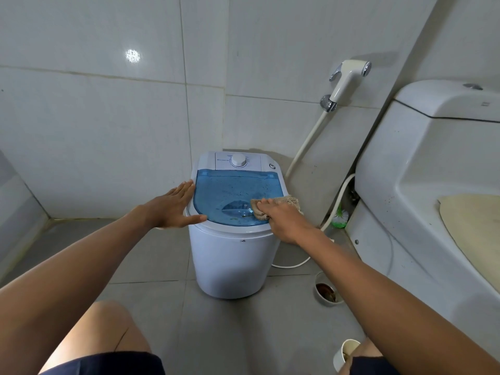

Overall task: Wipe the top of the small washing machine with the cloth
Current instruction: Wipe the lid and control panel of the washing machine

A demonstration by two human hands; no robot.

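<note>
A small white washing machine (pixel 230 261) stands on the grey floor in the wall corner. Its top has a clear blue lid (pixel 230 190) speckled with dark spots, and a white dial (pixel 238 160) at the back. My left hand (pixel 173 207) lies flat with straight fingers against the machine's left rim. My right hand (pixel 281 216) holds a beige cloth (pixel 290 200) and presses it on the lid's front right part.
A white toilet (pixel 422 185) with a beige seat cover stands close on the right. A bidet sprayer (pixel 347 81) hangs on the wall, its hose running down. A green brush (pixel 339 217), a floor drain (pixel 327 289) and a cup (pixel 345 353) lie nearby. My knees are at the bottom.
</note>
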